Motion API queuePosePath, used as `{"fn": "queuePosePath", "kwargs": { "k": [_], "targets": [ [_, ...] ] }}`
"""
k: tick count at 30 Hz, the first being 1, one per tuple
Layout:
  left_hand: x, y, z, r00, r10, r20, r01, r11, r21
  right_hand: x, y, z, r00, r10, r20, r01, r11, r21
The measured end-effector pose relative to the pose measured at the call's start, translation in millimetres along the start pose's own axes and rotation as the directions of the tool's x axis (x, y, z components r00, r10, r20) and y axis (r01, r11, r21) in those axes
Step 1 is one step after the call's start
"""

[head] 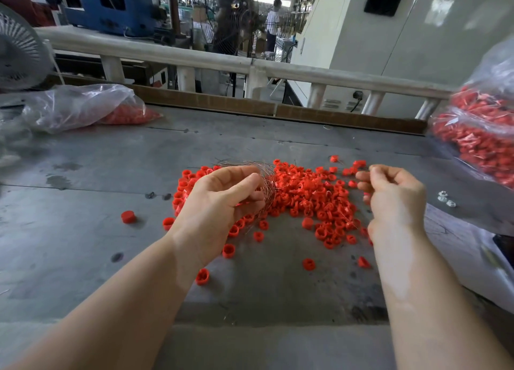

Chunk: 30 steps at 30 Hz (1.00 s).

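While the left hand (pixel 222 200) grips the wire bundle (pixel 265 175) over the near-left part of the pile of red caps (pixel 314 197), the right hand (pixel 395 194) hangs apart from it, above the pile's right edge

Bundle: thin silvery strands, clamped between thumb and curled fingers. Loose ends fan out past the fingertips, up and away from the body, a little to the right

Key relation: the free ends lie left of the right hand, with caps below the gap. Judged the hand placed to draw off a strand, moving leftward

Right grip: fingers curled in, thumb tip near forefinger as for a pinch. Whether a strand sits between them is too fine to tell

Caps rest on the grey metal table (pixel 83 202), a few strays nearer the body. Bagged caps (pixel 478 136) at far right
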<state>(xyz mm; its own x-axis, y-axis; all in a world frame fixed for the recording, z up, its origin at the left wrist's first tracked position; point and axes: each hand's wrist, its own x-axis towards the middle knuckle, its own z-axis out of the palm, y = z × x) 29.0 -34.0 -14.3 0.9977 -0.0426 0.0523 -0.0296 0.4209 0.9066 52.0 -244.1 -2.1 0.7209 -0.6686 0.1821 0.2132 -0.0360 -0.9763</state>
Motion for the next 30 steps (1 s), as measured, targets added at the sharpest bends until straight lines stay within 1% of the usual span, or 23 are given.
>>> {"fn": "queuePosePath", "kwargs": {
  "k": [7, 10, 13, 17, 20, 22, 24, 27, 30],
  "targets": [
    [-2.8, 3.6, -0.2, 0.996, 0.08, -0.047, -0.073, 0.99, 0.122, 14.2, 7.8, -9.8, 0.985, -0.046, -0.164, 0.039, 0.998, -0.05],
    [-3.8, 4.7, -0.5, 0.986, 0.145, -0.076, -0.124, 0.964, 0.234, 17.4, 11.8, -12.1, 0.973, -0.065, -0.222, 0.032, 0.989, -0.148],
    [-2.8, 4.4, -2.8, 0.971, 0.208, -0.119, -0.151, 0.917, 0.37, 20.0, 17.8, -13.6, 0.967, -0.056, -0.249, -0.003, 0.973, -0.231],
    [-2.0, 5.0, -4.4, 0.956, 0.263, -0.133, -0.168, 0.857, 0.486, 22.0, 24.2, -14.6, 0.976, -0.055, -0.21, -0.021, 0.938, -0.345],
    [-1.4, 4.3, -6.2, 0.946, 0.301, -0.118, -0.18, 0.793, 0.582, 20.4, 24.9, -15.6, 0.983, -0.05, -0.178, -0.039, 0.885, -0.465],
    [-0.4, 3.1, -7.6, 0.941, 0.321, -0.109, -0.179, 0.744, 0.644, 17.8, 23.7, -15.2, 0.991, -0.024, -0.131, -0.05, 0.843, -0.535],
    [0.2, 2.2, -7.8, 0.933, 0.345, -0.099, -0.183, 0.694, 0.697, 15.0, 21.6, -14.4, 0.997, -0.009, -0.076, -0.041, 0.778, -0.627],
    [0.0, 2.1, -7.4, 0.92, 0.385, -0.075, -0.194, 0.613, 0.766, 11.8, 18.7, -14.1, 0.999, -0.005, -0.032, -0.02, 0.655, -0.755],
    [0.0, 1.8, -8.1, 0.913, 0.403, -0.063, -0.189, 0.556, 0.81, 10.6, 15.8, -12.4, 0.995, -0.103, 0.001, 0.06, 0.576, -0.816]
  ]
}}
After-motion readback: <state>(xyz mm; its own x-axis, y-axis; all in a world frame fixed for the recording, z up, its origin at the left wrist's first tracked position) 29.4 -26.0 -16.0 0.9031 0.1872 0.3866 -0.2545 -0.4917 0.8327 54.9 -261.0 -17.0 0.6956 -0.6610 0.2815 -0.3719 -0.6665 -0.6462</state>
